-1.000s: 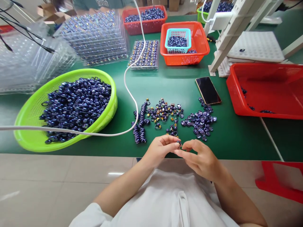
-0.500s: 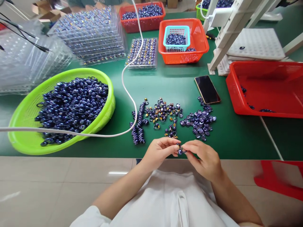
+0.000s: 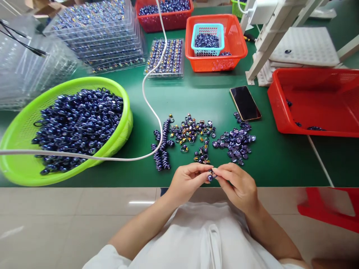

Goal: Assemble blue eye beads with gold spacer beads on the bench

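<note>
My left hand (image 3: 187,180) and my right hand (image 3: 238,185) meet at the table's near edge, fingers pinched together on one small dark blue ring piece (image 3: 210,176). Just beyond them lie three groups on the green table (image 3: 202,97): a row of stacked dark blue rings (image 3: 162,149), a pile of rings with gold parts (image 3: 193,130), and a heap of flat purple stones (image 3: 236,142).
A lime green basket (image 3: 19,172) full of dark blue rings stands at the left, with a white cable (image 3: 148,104) across it. A phone (image 3: 245,103), a red bin (image 3: 316,101), an orange basket (image 3: 235,41) holding a small blue one, and stacked clear trays (image 3: 101,33) lie farther back.
My hands have stayed together at the table edge, working the small piece between the fingertips. The view has tilted slightly, shifting everything a little to the left.
</note>
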Motion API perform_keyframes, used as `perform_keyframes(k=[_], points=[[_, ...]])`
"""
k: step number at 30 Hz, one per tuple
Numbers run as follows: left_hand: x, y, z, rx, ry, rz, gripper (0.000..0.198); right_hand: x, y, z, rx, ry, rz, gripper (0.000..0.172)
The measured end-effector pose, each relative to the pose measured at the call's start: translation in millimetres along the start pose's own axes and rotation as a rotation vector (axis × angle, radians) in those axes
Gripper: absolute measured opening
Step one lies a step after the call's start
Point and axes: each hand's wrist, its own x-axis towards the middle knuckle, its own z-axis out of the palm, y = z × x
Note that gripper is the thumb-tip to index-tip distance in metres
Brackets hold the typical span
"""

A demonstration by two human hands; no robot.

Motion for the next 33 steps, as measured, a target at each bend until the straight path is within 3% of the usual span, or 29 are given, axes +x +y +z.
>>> perform_keyframes(k=[5,11,14,18,24,33], points=[[-1.0,-2.9,-1.5,0.052,-0.008,0.06,0.015,1.6,-0.4,1.3,-0.017,0.007,0.013,0.037],[-0.6,-8.6,-5.0,0.268,-0.022,0.31,0.017,1.1,-3.9,4.1,-0.018,0.026,0.085,0.029],[0.4,-11.4,-5.9,0.309,-0.011,0.358,0.017,-0.1,-5.4,7.0,0.012,0.04,0.165,0.025],[-0.3,-14.0,-4.7,0.318,0.015,0.328,0.016,-1.8,-6.9,9.5,0.055,0.042,0.254,0.019],[-3.1,-15.2,-1.1,0.2,0.046,0.165,0.021,0.3,-9.6,8.9,0.088,0.01,0.303,0.017],[-5.5,-16.1,-0.8,0.255,0.067,0.223,0.016,0.6,-15.5,12.4,0.076,0.046,0.397,0.01]])
